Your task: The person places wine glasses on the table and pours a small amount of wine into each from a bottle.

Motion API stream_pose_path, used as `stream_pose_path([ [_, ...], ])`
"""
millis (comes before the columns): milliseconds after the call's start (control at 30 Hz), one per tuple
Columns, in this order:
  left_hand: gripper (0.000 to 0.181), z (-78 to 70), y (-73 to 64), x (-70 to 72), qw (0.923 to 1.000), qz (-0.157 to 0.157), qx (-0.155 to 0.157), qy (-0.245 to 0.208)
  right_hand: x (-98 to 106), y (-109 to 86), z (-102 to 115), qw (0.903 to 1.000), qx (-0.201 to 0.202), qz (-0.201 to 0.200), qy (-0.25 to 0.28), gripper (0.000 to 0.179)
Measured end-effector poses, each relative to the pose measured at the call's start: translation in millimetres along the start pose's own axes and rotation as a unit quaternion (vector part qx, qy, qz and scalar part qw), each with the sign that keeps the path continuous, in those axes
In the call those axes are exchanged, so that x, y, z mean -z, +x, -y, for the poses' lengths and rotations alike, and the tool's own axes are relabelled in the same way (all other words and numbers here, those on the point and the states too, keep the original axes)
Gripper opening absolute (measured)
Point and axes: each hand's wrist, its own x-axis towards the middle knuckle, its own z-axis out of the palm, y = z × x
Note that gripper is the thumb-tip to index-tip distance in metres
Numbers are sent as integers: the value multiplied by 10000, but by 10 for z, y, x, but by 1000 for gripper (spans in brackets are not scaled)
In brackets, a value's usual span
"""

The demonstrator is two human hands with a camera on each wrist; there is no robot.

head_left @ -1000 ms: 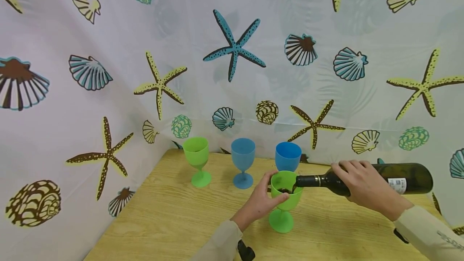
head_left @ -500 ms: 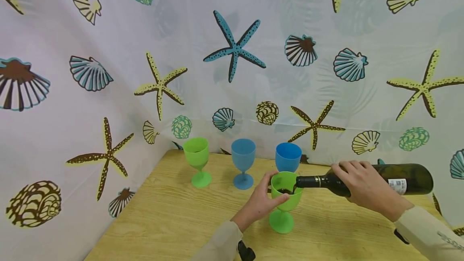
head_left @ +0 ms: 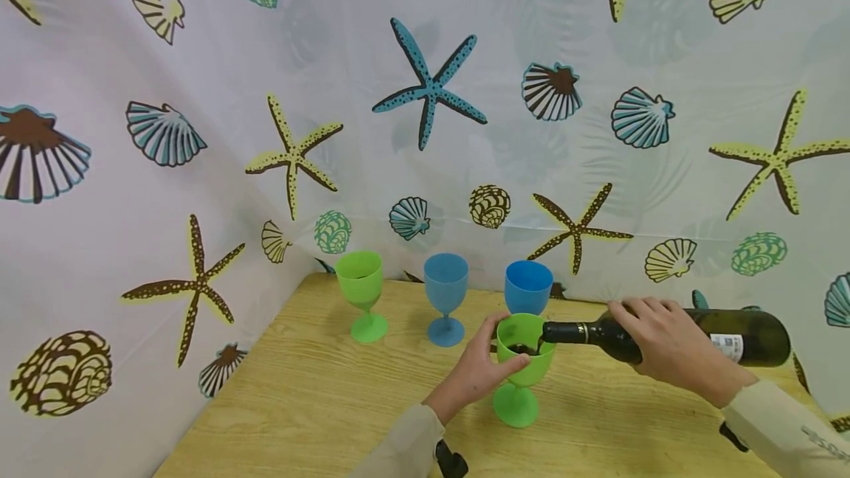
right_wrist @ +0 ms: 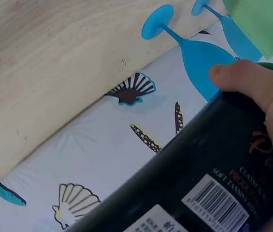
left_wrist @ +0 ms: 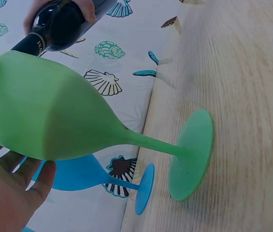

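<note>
My left hand [head_left: 479, 364] grips the bowl of a green goblet [head_left: 524, 367], thumb on the near side and fingers round the back. In the left wrist view the foot of the green goblet [left_wrist: 192, 154] meets the tabletop. My right hand [head_left: 671, 345] holds a dark wine bottle [head_left: 757, 338] by its shoulder, lying almost level. The bottle's mouth is at the goblet's right rim, and dark liquid runs from it into the bowl, where a dark pool shows. In the right wrist view the wine bottle [right_wrist: 189, 179] shows its barcode label, with my thumb over its side.
Behind the held goblet stands a blue goblet [head_left: 528, 286], its lower part hidden. Left of it along the back are a paler blue goblet [head_left: 446, 282] and another green goblet [head_left: 359, 282]. All stand on the wooden table [head_left: 319, 397], against a shell-patterned curtain [head_left: 358, 168].
The base end of the bottle has dipped slightly, while its mouth stays at the goblet's rim. My left hand and the green goblet look still.
</note>
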Motion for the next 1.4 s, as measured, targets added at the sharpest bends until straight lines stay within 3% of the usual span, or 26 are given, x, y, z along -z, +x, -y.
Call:
stream_pose_path([
  [267, 66, 153, 56, -35, 9999, -87, -16, 145, -96, -78, 105, 9946, -634, 245, 778, 93],
  [567, 63, -17, -5, 1, 10000, -15, -3, 25, -261, -160, 172, 9803, -1186, 307, 1548, 91],
  [767, 63, -24, -3, 10, 9999, -36, -46, 90, -328, -187, 201, 9712, -1492, 367, 1822, 90],
  [1100, 64, 17, 2, -3, 9999, 22, -34, 102, -387, -226, 233, 9671, -1589, 274, 1970, 90],
  [1400, 62, -46, -12, -1, 9999, 3, -54, 116, -412, -257, 218, 9687, -1548, 245, 1926, 91],
])
